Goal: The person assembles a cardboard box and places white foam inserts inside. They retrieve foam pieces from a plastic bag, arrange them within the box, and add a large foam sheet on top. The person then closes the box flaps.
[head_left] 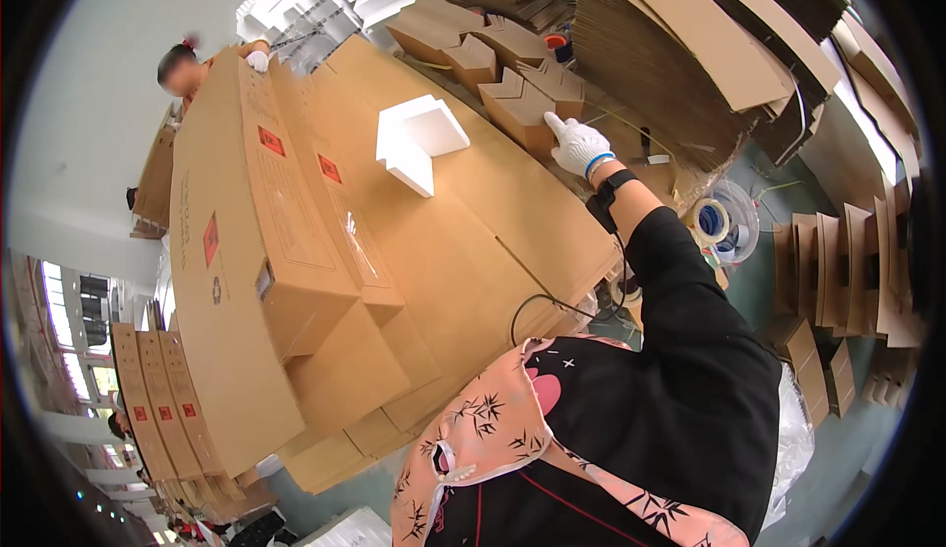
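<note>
While the gloved right hand (583, 147), index finger (554, 123) extended, is at a folded cardboard piece (516, 113), grip looks unclear; left hand's state can't be told.

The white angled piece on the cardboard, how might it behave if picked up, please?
The white angled piece looks like foam, so it is probably light for its size. Its straight panels suggest stiffness, and their flat faces make rolling unlikely.

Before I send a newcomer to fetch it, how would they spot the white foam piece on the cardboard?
Find the broad cardboard surface at centre. On it, left of the white-gloved right hand, sits the foam piece. Its angled white panels distinguish it from the brown carton to its left.
</note>
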Demonstrator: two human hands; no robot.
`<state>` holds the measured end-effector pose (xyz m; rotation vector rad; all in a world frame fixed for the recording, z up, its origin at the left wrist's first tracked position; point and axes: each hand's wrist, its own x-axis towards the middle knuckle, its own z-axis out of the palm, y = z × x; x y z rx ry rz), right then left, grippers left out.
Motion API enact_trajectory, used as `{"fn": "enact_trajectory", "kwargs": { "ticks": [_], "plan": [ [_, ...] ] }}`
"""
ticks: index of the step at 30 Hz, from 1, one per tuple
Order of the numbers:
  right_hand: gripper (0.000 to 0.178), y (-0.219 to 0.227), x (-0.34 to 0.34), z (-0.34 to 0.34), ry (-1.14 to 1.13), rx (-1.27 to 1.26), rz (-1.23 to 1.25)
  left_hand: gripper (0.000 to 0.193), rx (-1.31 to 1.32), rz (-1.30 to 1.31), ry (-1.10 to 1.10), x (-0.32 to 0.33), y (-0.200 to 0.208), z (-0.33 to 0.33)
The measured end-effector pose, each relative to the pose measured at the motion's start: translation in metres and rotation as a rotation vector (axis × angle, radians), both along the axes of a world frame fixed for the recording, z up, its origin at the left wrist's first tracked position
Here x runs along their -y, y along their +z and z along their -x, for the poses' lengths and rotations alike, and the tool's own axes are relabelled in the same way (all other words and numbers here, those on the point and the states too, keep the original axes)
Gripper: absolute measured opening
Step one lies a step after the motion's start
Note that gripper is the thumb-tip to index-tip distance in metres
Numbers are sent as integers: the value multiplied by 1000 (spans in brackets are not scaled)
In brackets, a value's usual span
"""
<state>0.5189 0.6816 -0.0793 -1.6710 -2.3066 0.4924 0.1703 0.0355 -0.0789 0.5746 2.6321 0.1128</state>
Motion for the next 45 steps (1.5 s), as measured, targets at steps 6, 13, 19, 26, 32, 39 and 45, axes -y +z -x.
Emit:
{"fn": "enact_trajectory", "kwargs": {
  "ticks": [6, 13, 19, 26, 32, 39, 45],
  "plan": [
    [73, -17, 6, 4, -72, 9, -100, 49, -28, 2, 103, -9, 12, -8],
    [32, -29, 6, 13, 7, 116, -436, 52, -117, -46, 214, -11, 24, -14],
    [28, 2, 9, 17, 108, 226, -430, 55, -498, -362, 193, -47, 59, 10],
    [25, 68, 80, 15, 6, -279, -694, 63, -951, -193, -134, -66, 84, 58],
    [27, 16, 152, 113, -312, -1444, 450, 58, -875, -314, -278, -86, 64, 135],
    [31, -16, 186, 296, -304, -1205, 609, 43, -846, -414, -230, -77, 135, 146],
    [49, -20, 148, 359, -244, -889, 357, 26, -899, -527, -49, -49, 186, 162]
  ]
}}
